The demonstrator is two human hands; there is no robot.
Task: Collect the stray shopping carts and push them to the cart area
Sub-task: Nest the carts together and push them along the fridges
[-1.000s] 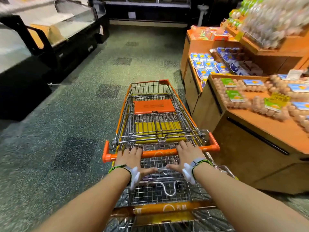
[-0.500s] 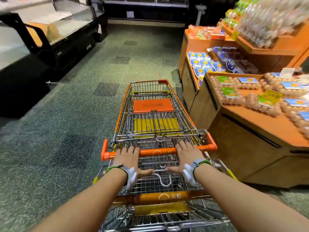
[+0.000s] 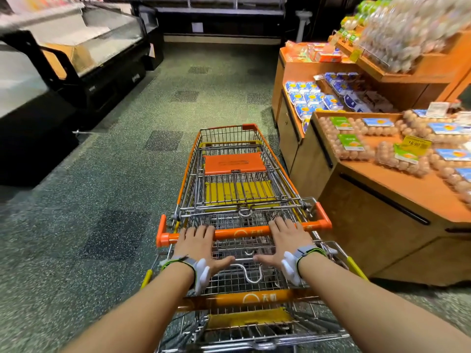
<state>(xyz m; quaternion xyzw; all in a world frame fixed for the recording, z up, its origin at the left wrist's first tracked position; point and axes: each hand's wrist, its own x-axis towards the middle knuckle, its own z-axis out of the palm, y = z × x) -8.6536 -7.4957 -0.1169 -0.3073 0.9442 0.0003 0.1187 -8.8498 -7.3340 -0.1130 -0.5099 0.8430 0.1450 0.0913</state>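
Two wire shopping carts stand nested in the aisle in front of me. The front cart (image 3: 230, 135) has an orange handle (image 3: 242, 233), an orange flap and a yellow flap in its basket. My left hand (image 3: 198, 247) lies over the left part of that handle, fingers draped across it and thumb pointing inward. My right hand (image 3: 285, 240) holds the right part the same way. Both wrists wear straps with white pieces. The rear cart's orange handle (image 3: 254, 299) lies below my forearms, close to my body.
A wooden egg display (image 3: 377, 207) stands close on the carts' right, with egg cartons and blue boxes on its shelves. Black chiller cases (image 3: 102, 80) line the left side. Speckled green floor (image 3: 153, 118) runs ahead to a dark counter at the back.
Both hands keep their hold on the front handle. The rear cart's handle has come up nearer to the front handle, and the view has shifted slightly along the aisle.
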